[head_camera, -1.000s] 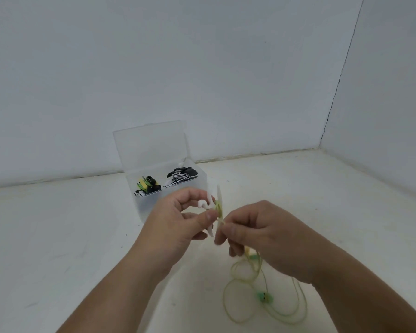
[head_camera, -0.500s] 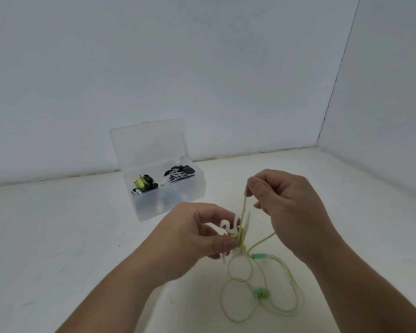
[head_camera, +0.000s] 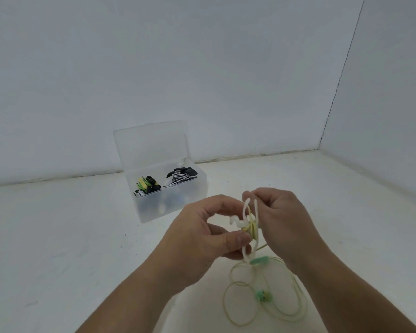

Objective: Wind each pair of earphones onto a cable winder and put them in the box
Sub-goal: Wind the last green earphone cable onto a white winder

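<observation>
While slack below, earphone cable (head_camera: pixel 259 260) in right hand's (head_camera: pixel 283 219) pinch, cable winder (head_camera: pixel 256 212) in left hand's (head_camera: pixel 197 239) pinch.

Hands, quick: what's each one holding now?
Left hand: pinches the white cable winder.
Right hand: curled by the winder's top; grip cannot be told.

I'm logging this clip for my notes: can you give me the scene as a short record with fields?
left hand: grips the white cable winder
right hand: pinches the cable at the winder's top
earphones: yellow-green, partly wound, most cable loose on the table
box: clear, lid open, holds a yellow-black set and a black-white set, both wound
stage: winding under way, not yet boxed
</observation>
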`<move>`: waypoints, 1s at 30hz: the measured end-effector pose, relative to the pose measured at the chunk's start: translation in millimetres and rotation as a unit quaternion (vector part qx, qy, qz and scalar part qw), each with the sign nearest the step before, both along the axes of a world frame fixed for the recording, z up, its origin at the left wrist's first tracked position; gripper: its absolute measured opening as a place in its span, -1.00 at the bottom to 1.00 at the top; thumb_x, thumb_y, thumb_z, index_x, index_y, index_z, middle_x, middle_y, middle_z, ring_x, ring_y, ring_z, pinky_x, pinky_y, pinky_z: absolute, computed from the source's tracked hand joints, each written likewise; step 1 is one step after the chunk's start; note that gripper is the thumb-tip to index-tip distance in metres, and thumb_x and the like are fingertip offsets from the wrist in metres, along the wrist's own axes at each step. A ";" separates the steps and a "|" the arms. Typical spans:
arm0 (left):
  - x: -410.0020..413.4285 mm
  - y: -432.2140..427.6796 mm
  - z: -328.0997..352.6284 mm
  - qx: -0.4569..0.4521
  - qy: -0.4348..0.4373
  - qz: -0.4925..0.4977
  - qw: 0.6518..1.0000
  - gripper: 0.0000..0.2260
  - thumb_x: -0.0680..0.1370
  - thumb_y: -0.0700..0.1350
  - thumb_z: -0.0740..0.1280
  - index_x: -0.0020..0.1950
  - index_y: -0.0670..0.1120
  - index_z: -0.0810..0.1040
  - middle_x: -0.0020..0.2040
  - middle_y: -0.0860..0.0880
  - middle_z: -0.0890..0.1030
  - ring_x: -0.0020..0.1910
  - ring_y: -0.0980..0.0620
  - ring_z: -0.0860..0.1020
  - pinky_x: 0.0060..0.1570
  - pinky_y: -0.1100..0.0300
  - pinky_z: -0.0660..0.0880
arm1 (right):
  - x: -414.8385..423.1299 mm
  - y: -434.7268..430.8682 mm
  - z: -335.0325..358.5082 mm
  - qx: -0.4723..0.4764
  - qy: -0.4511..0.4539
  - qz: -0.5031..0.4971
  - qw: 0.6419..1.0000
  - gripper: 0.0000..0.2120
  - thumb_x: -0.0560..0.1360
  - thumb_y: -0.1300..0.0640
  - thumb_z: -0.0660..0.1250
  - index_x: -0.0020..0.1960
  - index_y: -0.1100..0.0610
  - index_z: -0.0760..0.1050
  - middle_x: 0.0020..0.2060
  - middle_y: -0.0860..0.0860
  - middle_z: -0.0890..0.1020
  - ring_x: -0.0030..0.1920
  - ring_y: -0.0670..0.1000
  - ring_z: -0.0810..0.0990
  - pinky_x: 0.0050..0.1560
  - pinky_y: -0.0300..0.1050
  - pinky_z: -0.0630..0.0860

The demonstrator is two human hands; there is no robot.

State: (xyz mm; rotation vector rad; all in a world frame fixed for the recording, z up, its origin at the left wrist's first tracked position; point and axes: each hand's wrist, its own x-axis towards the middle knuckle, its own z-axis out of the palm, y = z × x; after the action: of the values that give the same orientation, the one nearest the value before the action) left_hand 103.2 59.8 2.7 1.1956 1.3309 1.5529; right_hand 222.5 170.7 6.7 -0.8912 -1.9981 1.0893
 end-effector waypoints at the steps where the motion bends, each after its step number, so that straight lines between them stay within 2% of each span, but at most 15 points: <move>1: 0.0 0.8 -0.3 0.007 0.000 0.021 1.000 -0.77 0.35 -0.26 0.51 -0.03 -0.09 0.67 -0.10 -0.16 0.70 -0.26 -0.21 0.69 -0.20 0.08 0.63 | -0.6 1.1 -2.5 -0.013 -0.011 0.000 1.000 -0.63 0.60 -0.02 0.28 -0.31 0.14 0.55 -0.43 0.10 0.51 -0.37 0.01 0.46 -0.19 0.18 0.56; 4: -3.6 1.7 -0.7 0.027 -0.003 0.069 0.997 -0.74 0.31 -0.22 0.52 -0.02 -0.10 0.64 -0.04 -0.26 0.68 -0.20 -0.33 0.68 -0.13 -0.06 0.66 | -1.4 1.7 -5.9 -0.065 -0.087 0.026 0.994 -0.66 0.58 -0.04 0.30 -0.31 0.03 0.63 -0.47 -0.01 0.54 -0.36 -0.02 0.47 -0.20 0.06 0.56; 6: -5.6 1.7 -1.2 0.033 0.003 0.078 0.996 -0.75 0.32 -0.21 0.52 -0.03 -0.09 0.63 -0.05 -0.26 0.68 -0.21 -0.35 0.67 -0.12 -0.05 0.66 | -2.4 -1.8 -5.7 -0.098 -0.139 0.079 0.982 -0.67 0.57 -0.06 0.31 -0.27 0.08 0.65 -0.50 -0.08 0.46 -0.37 -0.03 0.40 -0.22 -0.03 0.45; 8: -7.6 1.8 -2.2 0.032 0.020 0.084 0.996 -0.79 0.36 -0.25 0.52 -0.05 -0.07 0.64 -0.09 -0.14 0.70 -0.24 -0.31 0.68 -0.20 0.07 0.63 | -2.1 -5.1 -4.5 -0.105 -0.178 0.121 0.971 -0.61 0.57 -0.13 0.29 -0.25 0.12 0.65 -0.54 -0.16 0.45 -0.42 -0.10 0.38 -0.21 -0.12 0.40; 10: -10.3 1.8 -2.8 0.027 0.025 0.096 0.995 -0.79 0.40 -0.34 0.50 -0.06 -0.09 0.64 -0.12 -0.01 0.68 -0.26 -0.26 0.67 -0.24 0.10 0.61 | 0.0 -6.1 -2.2 -0.106 -0.203 0.144 0.963 -0.53 0.57 -0.21 0.25 -0.24 0.13 0.64 -0.59 -0.20 0.43 -0.50 -0.19 0.37 -0.20 -0.17 0.39; 12: -13.7 0.9 -2.6 0.023 0.022 0.111 0.993 -0.79 0.41 -0.34 0.50 -0.07 -0.09 0.63 -0.15 -0.01 0.66 -0.27 -0.19 0.67 -0.25 0.07 0.60 | 2.9 -3.9 -0.5 -0.107 -0.214 0.162 0.957 -0.54 0.60 -0.19 0.23 -0.23 0.11 0.66 -0.60 -0.19 0.40 -0.50 -0.15 0.35 -0.18 -0.15 0.41; 14: -17.3 -0.1 -2.4 0.022 0.019 0.131 0.991 -0.82 0.43 -0.30 0.49 -0.05 -0.09 0.62 -0.08 -0.11 0.66 -0.26 -0.16 0.68 -0.24 0.06 0.61 | 6.1 -2.4 1.9 -0.108 -0.223 0.182 0.952 -0.58 0.64 -0.11 0.21 -0.18 0.08 0.69 -0.60 -0.20 0.38 -0.47 -0.12 0.35 -0.17 -0.13 0.40; 16: -20.6 -0.6 -3.2 0.019 0.005 0.155 0.988 -0.84 0.46 -0.26 0.47 0.01 -0.12 0.60 -0.02 -0.18 0.66 -0.24 -0.11 0.68 -0.23 0.07 0.62 | 8.6 -2.0 3.0 -0.112 -0.221 0.219 0.944 -0.62 0.66 -0.05 0.19 -0.12 0.07 0.70 -0.56 -0.20 0.38 -0.44 -0.10 0.34 -0.24 -0.16 0.36; 19: -22.3 0.2 -4.1 0.008 -0.020 0.174 0.984 -0.85 0.50 -0.21 0.44 0.03 -0.17 0.57 -0.09 -0.14 0.67 -0.24 -0.02 0.66 -0.21 0.08 0.63 | 10.4 -7.0 7.6 -0.087 -0.209 0.276 0.934 -0.70 0.66 0.01 0.20 -0.02 0.05 0.70 -0.45 -0.09 0.47 -0.39 -0.08 0.40 -0.31 -0.25 0.37; 21: -22.1 0.6 -3.9 0.003 -0.052 0.173 0.983 -0.88 0.51 -0.21 0.42 0.01 -0.16 0.55 -0.18 -0.10 0.65 -0.29 0.00 0.64 -0.23 0.10 0.62 | 9.8 -9.3 10.4 -0.035 -0.210 0.281 0.936 -0.73 0.64 -0.01 0.24 -0.04 0.00 0.70 -0.34 -0.11 0.60 -0.32 -0.14 0.52 -0.23 -0.28 0.46; 23: -23.3 0.6 -3.4 0.003 -0.076 0.176 0.981 -0.90 0.52 -0.22 0.42 0.00 -0.13 0.54 -0.20 -0.08 0.62 -0.31 0.00 0.62 -0.27 0.12 0.60 | 9.5 -9.8 12.3 -0.006 -0.186 0.262 0.947 -0.73 0.61 -0.02 0.28 -0.14 -0.01 0.70 -0.30 -0.14 0.66 -0.28 -0.23 0.57 -0.15 -0.31 0.46; 25: -25.5 0.3 -4.0 -0.005 -0.054 0.186 0.981 -0.89 0.52 -0.24 0.42 0.00 -0.13 0.54 -0.18 -0.07 0.63 -0.28 -0.03 0.64 -0.26 0.11 0.60 | 10.3 -11.0 15.3 0.000 -0.160 0.243 0.957 -0.72 0.61 -0.01 0.29 -0.21 -0.02 0.67 -0.32 -0.09 0.66 -0.33 -0.22 0.54 -0.19 -0.34 0.38; 28: -26.9 -0.3 -5.9 -0.026 0.022 0.192 0.981 -0.87 0.51 -0.25 0.45 0.00 -0.12 0.56 -0.11 -0.06 0.66 -0.28 -0.05 0.67 -0.25 0.10 0.61 | 11.7 -14.3 19.8 -0.009 -0.120 0.227 0.966 -0.72 0.60 0.08 0.30 -0.25 0.02 0.65 -0.28 -0.05 0.70 -0.41 -0.19 0.49 -0.27 -0.33 0.38; 30: -25.6 -0.6 -6.3 -0.038 0.066 0.181 0.981 -0.86 0.48 -0.26 0.48 -0.03 -0.08 0.59 -0.14 0.05 0.63 -0.32 -0.01 0.66 -0.29 0.15 0.57 | 12.3 -15.9 22.5 -0.021 -0.089 0.212 0.973 -0.75 0.59 0.13 0.32 -0.25 0.04 0.64 -0.31 0.00 0.70 -0.37 -0.02 0.56 -0.25 -0.14 0.48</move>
State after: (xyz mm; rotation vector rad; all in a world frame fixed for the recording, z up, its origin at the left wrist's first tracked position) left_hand 77.6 59.2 -3.6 1.0665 1.7567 1.6755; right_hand 234.8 154.8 29.1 -0.6116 -2.3942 1.3248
